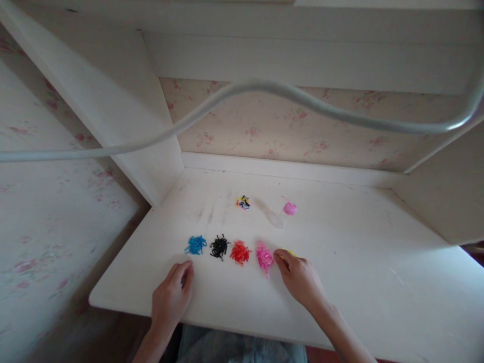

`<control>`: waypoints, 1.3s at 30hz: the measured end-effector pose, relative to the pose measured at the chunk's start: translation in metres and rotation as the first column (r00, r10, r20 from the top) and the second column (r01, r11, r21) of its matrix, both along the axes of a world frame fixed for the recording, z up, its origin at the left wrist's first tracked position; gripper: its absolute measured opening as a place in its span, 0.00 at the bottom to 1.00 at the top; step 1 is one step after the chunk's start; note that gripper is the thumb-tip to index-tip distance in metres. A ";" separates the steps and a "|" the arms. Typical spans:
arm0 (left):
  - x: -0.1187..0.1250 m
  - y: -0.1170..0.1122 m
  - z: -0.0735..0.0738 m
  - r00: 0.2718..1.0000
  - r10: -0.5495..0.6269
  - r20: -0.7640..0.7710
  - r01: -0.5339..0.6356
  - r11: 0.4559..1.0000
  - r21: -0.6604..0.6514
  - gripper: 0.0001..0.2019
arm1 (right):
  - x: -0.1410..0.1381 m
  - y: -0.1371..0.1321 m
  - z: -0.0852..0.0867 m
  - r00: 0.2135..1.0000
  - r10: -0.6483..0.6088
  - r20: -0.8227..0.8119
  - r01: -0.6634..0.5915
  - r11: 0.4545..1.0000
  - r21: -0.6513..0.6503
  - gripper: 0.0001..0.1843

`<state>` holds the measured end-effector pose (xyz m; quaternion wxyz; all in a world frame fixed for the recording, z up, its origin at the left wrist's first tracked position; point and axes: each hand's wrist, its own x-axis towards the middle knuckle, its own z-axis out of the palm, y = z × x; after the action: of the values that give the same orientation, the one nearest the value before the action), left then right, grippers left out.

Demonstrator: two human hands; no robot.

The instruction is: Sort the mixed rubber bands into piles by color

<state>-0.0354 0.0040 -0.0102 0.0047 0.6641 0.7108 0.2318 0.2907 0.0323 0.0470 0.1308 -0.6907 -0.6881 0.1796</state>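
My left hand (pixel 172 292) rests on the white desk with its fingers curled in, just below a pile of small blue strips or loops (pixel 195 245). Whether anything is inside those fingers is hidden. With thumb and fingertips pinched together, my right hand (pixel 300 280) is beside the right edge of a pink pile (pixel 264 257); what it pinches, if anything, is too small to make out. Behind that hand, part of a yellow pile (pixel 289 251) shows. A black pile (pixel 220 247) and a red pile (pixel 240 252) lie between the blue and pink ones.
Farther back lie a small mixed-colour heap (pixel 243 202) and a clear container with a pink cap (pixel 290 208). A pale curved tube (pixel 260 86) crosses above the desk (pixel 363 282). Panels border the desk at the left and right, and its front edge is near my body.
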 end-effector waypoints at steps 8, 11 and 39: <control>0.005 0.023 0.030 0.970 -0.167 0.178 0.165 0.986 0.022 0.12 | 0.020 -0.045 -0.030 0.937 -0.199 -0.285 0.221 0.974 0.045 0.22; 0.022 0.048 0.052 0.951 -0.255 0.175 0.264 0.964 -0.028 0.12 | 0.021 -0.065 -0.050 0.919 -0.262 -0.293 0.285 0.958 0.036 0.24; 0.145 0.201 0.039 0.956 -0.263 -0.134 0.217 0.934 -0.285 0.19 | 0.021 -0.063 -0.055 0.939 -0.236 -0.251 0.265 0.960 0.089 0.23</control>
<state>0.1097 0.2053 0.0288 0.0618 0.7566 0.6467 0.0742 0.3114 -0.0306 -0.0076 0.2757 -0.7372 -0.5833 0.2007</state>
